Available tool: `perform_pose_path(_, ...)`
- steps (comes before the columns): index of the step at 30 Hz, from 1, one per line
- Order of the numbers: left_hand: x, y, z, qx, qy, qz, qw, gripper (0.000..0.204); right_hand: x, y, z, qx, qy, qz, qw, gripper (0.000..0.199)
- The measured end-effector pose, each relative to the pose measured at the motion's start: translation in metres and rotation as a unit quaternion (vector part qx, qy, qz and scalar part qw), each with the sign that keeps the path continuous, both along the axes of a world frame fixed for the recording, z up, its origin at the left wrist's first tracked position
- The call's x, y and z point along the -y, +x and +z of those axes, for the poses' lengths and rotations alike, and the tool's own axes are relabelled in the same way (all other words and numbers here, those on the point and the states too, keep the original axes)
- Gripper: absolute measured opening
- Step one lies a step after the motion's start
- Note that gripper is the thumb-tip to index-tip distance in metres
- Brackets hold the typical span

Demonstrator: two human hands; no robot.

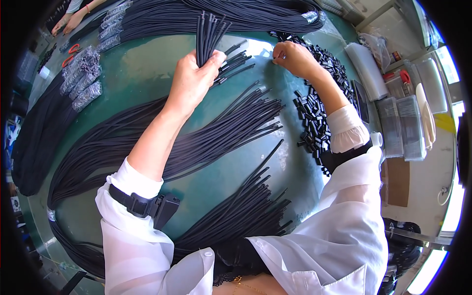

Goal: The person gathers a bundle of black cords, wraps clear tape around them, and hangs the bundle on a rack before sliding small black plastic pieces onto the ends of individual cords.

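Left hand (192,78): closed around a bundle of black cords (209,37), ends standing upright and fanned above the fist; grip near the lower part of the visible bundle.
Right hand (294,58): fingertips pinched together at the table surface, just beside the heap of small black clips (314,115); looks shut on something tiny, cannot tell what, too small.
Cords in hand: above table centre, far side, tilted slightly, tips apart from each other.
Short cord ends (235,61): lying flat on the table between the two hands, just right of the left fist.
Loose cords (231,120): long black strands spread across the table below the hands, ends pointing right.
Near cords (246,209): second spread, closer to the body, partly under the white sleeve.
Far cords (206,14): thick mass across the top edge, some bagged in clear plastic (81,73) at left.
Table (142,69): dark green, glossy, glare patch near top centre.
Handling, cords: judged light, soft, floppy along the length; likely to sag and slip out singly unless gripped as a bunch near the ends.
Handling, clips: judged small, hard, light; pinch with fingertips, easy to drop or scatter.
Other: clear bins (403,125) at right; another person's hands (69,22) far upper left, red scissors (71,51) nearby.
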State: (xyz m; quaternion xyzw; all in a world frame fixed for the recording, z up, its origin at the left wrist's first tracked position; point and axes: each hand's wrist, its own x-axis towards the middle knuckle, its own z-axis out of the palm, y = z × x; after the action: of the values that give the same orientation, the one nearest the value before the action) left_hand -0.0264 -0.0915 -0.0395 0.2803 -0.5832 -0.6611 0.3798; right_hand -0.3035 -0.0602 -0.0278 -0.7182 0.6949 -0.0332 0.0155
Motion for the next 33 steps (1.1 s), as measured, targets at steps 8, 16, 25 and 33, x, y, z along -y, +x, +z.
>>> perform_pose_path(8,-0.003,-0.002,0.004,0.025,0.038,0.012,0.999,0.016,-0.012,0.06,0.026,0.641,-0.063,-0.096,0.759,0.014)
perform_pose_path(16,-0.004,-0.002,0.002,0.025,0.009,0.02,0.999,0.016,-0.018,0.082,0.032,0.712,-0.035,-0.075,0.698,0.015)
perform_pose_path(25,-0.003,-0.002,0.001,0.027,0.007,0.009,1.0,0.02,-0.021,0.091,0.027,0.653,-0.049,-0.027,0.755,0.015)
perform_pose_path(33,0.002,0.001,0.001,-0.005,0.05,-0.064,0.997,0.028,-0.02,0.111,0.006,0.691,-0.006,-0.021,0.723,0.017)
